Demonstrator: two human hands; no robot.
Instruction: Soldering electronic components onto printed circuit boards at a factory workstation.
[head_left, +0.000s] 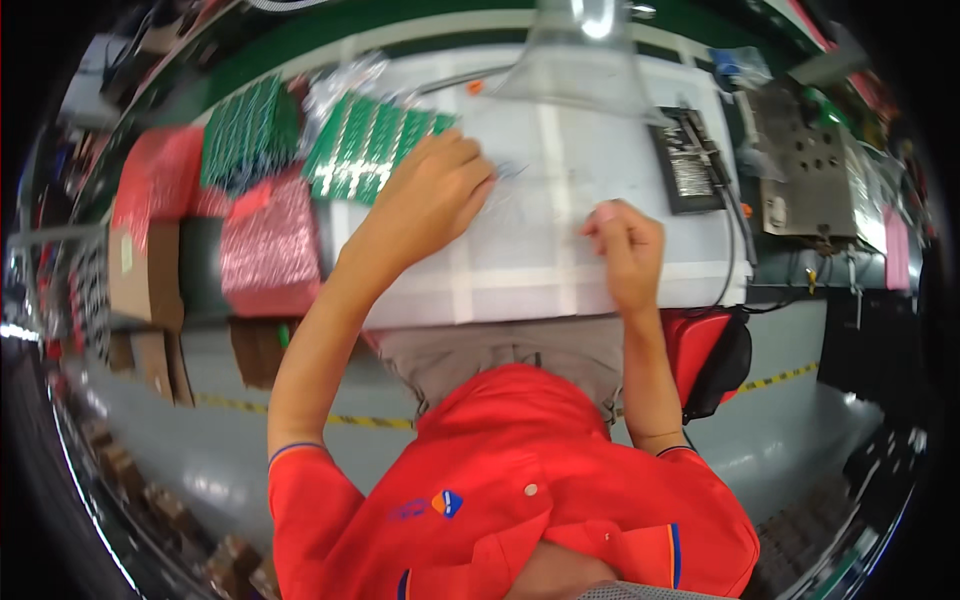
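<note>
My left hand (435, 190) is closed, its fingers curled at the right edge of a green circuit board panel (345, 150). Just right of those fingertips, a small tangle of thin wires (510, 172) shows faintly on the white work mat (510, 245). Over the mat's right half, my right hand (630, 250) has its fingers curled and the thumb pressed near the index finger. Anything within either grip is hidden or too small to name. A black tray (688, 175) with a pen-shaped tool and cable lies to the right of my right hand.
A clear plastic hood (582, 65) hangs over the mat's far side. More green boards (252, 130) stand at the left, beside pink bubble wrap (268, 245) and a cardboard box (145, 275). A metal plate with holes (800, 170) is at the right.
</note>
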